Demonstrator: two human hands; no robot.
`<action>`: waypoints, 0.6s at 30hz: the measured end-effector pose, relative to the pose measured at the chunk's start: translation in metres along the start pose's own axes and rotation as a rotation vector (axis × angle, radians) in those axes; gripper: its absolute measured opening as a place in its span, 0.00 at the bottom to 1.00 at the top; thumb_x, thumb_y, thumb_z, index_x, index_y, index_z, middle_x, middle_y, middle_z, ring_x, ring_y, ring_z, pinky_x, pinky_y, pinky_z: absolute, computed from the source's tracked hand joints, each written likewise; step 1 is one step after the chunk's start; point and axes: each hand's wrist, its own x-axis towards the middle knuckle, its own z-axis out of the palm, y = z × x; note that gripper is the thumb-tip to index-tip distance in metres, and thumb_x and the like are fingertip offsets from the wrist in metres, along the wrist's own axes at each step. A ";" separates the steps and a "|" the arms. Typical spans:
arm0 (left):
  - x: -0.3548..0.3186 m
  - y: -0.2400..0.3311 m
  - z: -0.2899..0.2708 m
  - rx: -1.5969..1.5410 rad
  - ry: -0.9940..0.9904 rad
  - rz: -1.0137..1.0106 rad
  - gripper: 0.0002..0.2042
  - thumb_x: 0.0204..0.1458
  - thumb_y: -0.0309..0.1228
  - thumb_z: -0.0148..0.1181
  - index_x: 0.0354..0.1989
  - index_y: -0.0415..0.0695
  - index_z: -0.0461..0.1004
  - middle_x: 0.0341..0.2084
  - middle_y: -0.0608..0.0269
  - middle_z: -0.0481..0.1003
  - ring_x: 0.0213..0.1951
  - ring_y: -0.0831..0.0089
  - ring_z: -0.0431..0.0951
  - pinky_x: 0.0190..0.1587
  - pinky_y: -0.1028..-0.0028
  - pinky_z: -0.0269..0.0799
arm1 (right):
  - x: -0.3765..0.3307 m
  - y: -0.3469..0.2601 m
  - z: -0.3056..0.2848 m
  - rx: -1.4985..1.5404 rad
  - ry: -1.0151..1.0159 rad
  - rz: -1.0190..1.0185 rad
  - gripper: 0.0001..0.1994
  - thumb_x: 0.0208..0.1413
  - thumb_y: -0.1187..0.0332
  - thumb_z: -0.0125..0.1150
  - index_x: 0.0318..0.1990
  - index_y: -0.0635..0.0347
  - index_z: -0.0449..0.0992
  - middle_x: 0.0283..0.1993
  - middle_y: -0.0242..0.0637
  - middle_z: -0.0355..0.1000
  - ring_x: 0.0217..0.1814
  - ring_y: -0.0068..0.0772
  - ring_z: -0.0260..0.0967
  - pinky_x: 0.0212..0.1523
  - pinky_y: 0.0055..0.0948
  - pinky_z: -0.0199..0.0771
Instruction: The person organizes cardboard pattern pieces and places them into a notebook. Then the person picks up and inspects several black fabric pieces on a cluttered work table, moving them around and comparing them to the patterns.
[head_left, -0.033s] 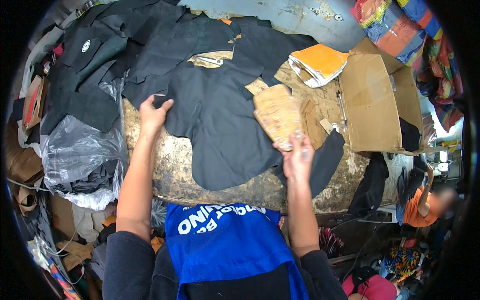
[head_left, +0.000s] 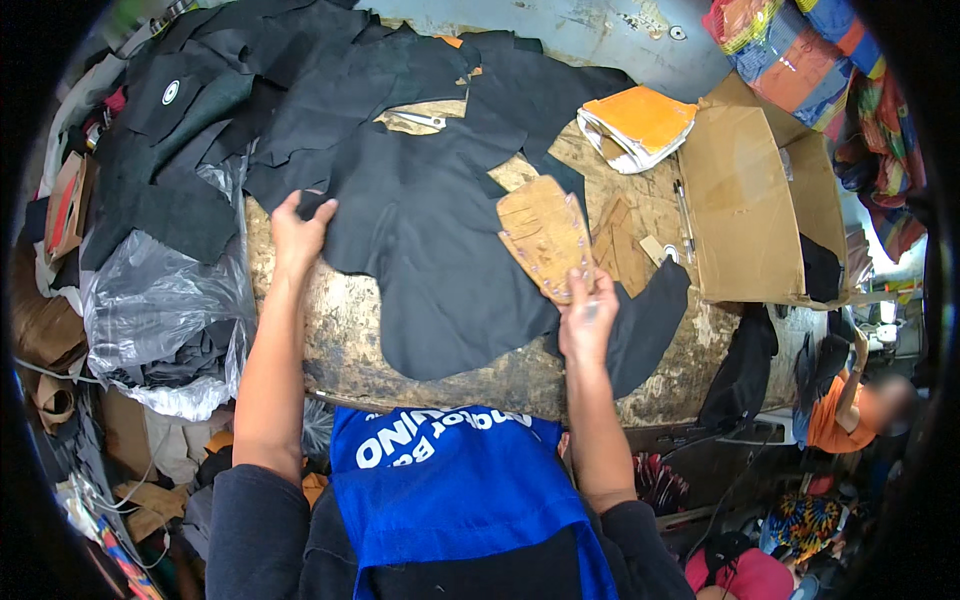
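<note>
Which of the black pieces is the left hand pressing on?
The big black leather sheet spread flat on the worn wooden table. The left hand rests on its left edge; the other black pieces lie heaped farther back, untouched.

Both bare forearms stretched forward, left hand (head_left: 297, 232) flat with fingers spread, right hand (head_left: 586, 318) in a closed grip.

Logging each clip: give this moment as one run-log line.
left hand: flat on black leather sheet | right hand: holds tan cardboard pattern on sheet | surface: worn wooden table
</note>
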 end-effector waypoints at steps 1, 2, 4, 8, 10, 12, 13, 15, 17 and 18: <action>-0.002 -0.003 -0.006 0.132 0.114 0.121 0.15 0.41 0.30 0.65 0.34 0.33 0.74 0.27 0.56 0.77 0.30 0.70 0.75 0.37 0.73 0.70 | -0.005 0.007 0.000 -0.176 -0.023 -0.177 0.06 0.54 0.74 0.56 0.37 0.67 0.68 0.31 0.35 0.70 0.31 0.20 0.65 0.33 0.21 0.67; -0.004 -0.006 -0.010 0.249 0.231 0.137 0.13 0.42 0.29 0.64 0.33 0.34 0.74 0.26 0.55 0.77 0.30 0.70 0.76 0.36 0.73 0.69 | -0.009 0.013 -0.004 -0.390 0.028 -0.217 0.07 0.54 0.74 0.56 0.36 0.68 0.67 0.30 0.34 0.69 0.31 0.17 0.63 0.33 0.18 0.64; -0.004 -0.010 -0.018 0.324 0.122 0.227 0.11 0.42 0.29 0.63 0.31 0.34 0.74 0.24 0.54 0.77 0.29 0.71 0.75 0.35 0.73 0.69 | -0.007 0.018 -0.013 -0.431 -0.022 -0.316 0.07 0.54 0.74 0.56 0.37 0.68 0.67 0.30 0.33 0.69 0.31 0.18 0.63 0.34 0.20 0.65; 0.005 -0.011 -0.012 0.332 0.101 0.214 0.11 0.41 0.30 0.64 0.32 0.38 0.75 0.20 0.57 0.75 0.25 0.68 0.74 0.32 0.72 0.68 | -0.008 0.017 -0.033 -0.455 0.050 -0.357 0.07 0.54 0.75 0.56 0.37 0.68 0.68 0.31 0.34 0.68 0.32 0.20 0.63 0.35 0.20 0.66; 0.010 -0.005 -0.006 0.387 0.082 0.167 0.12 0.41 0.30 0.65 0.33 0.38 0.74 0.19 0.59 0.74 0.24 0.67 0.73 0.31 0.72 0.68 | -0.010 0.014 -0.038 -0.407 0.112 -0.386 0.07 0.54 0.74 0.56 0.37 0.69 0.68 0.32 0.34 0.68 0.32 0.21 0.63 0.35 0.21 0.66; 0.000 0.003 0.001 0.460 0.293 0.307 0.20 0.39 0.30 0.66 0.44 0.41 0.71 0.35 0.51 0.72 0.39 0.59 0.71 0.44 0.66 0.66 | -0.013 0.013 -0.041 -0.498 0.198 -0.410 0.08 0.55 0.73 0.55 0.39 0.69 0.67 0.33 0.35 0.68 0.33 0.21 0.63 0.35 0.21 0.66; -0.006 0.010 0.004 0.545 0.420 0.422 0.23 0.39 0.30 0.66 0.46 0.42 0.69 0.41 0.49 0.70 0.44 0.56 0.69 0.48 0.63 0.64 | -0.014 0.013 -0.041 -0.501 0.214 -0.413 0.09 0.56 0.72 0.55 0.39 0.69 0.67 0.33 0.35 0.68 0.33 0.21 0.63 0.35 0.21 0.66; -0.028 0.025 0.018 0.504 0.383 0.618 0.28 0.39 0.31 0.65 0.52 0.44 0.65 0.51 0.46 0.63 0.54 0.51 0.61 0.55 0.57 0.56 | -0.014 0.013 -0.042 -0.531 0.248 -0.460 0.09 0.56 0.72 0.55 0.40 0.69 0.67 0.33 0.35 0.68 0.33 0.21 0.63 0.35 0.21 0.66; -0.072 0.037 0.040 0.398 0.022 0.731 0.31 0.40 0.34 0.65 0.56 0.45 0.62 0.57 0.45 0.57 0.60 0.49 0.54 0.58 0.51 0.51 | -0.014 0.014 -0.042 -0.505 0.250 -0.414 0.09 0.56 0.72 0.55 0.40 0.69 0.67 0.32 0.34 0.68 0.32 0.21 0.63 0.35 0.21 0.66; -0.101 0.042 0.056 0.424 -0.172 0.751 0.31 0.41 0.36 0.65 0.56 0.46 0.62 0.58 0.46 0.56 0.61 0.49 0.53 0.58 0.48 0.50 | -0.013 0.014 -0.041 -0.500 0.244 -0.406 0.09 0.56 0.72 0.55 0.40 0.68 0.67 0.32 0.34 0.68 0.32 0.20 0.63 0.35 0.21 0.66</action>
